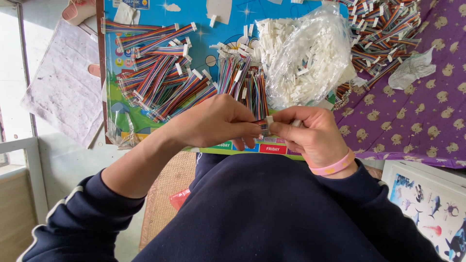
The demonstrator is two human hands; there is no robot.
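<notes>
My left hand (213, 121) and my right hand (308, 133) meet above my lap, pinching a short rainbow ribbon cable (262, 127) between their fingertips. A small white plastic connector (270, 119) sits at the cable's end, against my right thumb and forefinger. A pink wristband (335, 166) circles my right wrist. Just beyond my hands, a bundle of upright ribbon cables (242, 80) lies on a colourful blue board (233, 34).
A heap of finished ribbon cables (160, 77) covers the board's left part. A clear bag of white connectors (306, 53) lies at centre right. More cables (383, 34) are piled on a purple patterned cloth (427, 121). A picture panel with sea animals (427, 204) is at lower right.
</notes>
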